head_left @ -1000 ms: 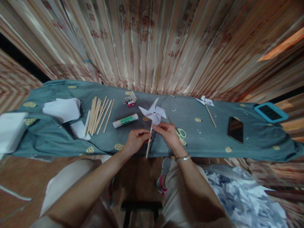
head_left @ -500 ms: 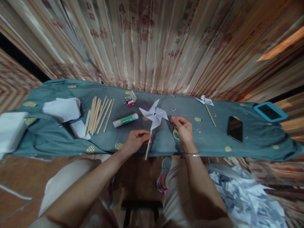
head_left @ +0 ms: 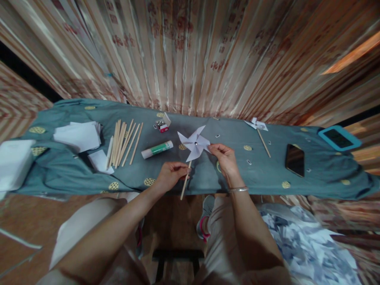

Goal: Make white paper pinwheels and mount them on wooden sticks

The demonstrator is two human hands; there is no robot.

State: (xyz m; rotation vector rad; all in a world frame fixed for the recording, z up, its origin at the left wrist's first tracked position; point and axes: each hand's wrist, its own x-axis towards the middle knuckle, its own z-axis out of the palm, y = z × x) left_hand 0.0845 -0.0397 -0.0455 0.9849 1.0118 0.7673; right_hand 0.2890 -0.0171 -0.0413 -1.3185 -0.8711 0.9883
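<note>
A white paper pinwheel with a round metal pin at its centre is held above the table in front of me. Its wooden stick slants down toward the table's near edge. My left hand is closed around this stick, just below the paper blades. Thumb and fingers of my right hand pinch the tip of the pinwheel's right blade. Behind the pinwheel, to the left, lies a green and white glue stick.
On the cloth-covered table are wooden sticks, stacked paper, a small red box of pins, another pinwheel, a phone and a blue-framed device. A bag of paper scraps stands below right.
The pinwheel's blades have turned a little and shifted slightly right. My right hand has moved left and now touches the right blade's tip. My left hand keeps its place on the stick.
</note>
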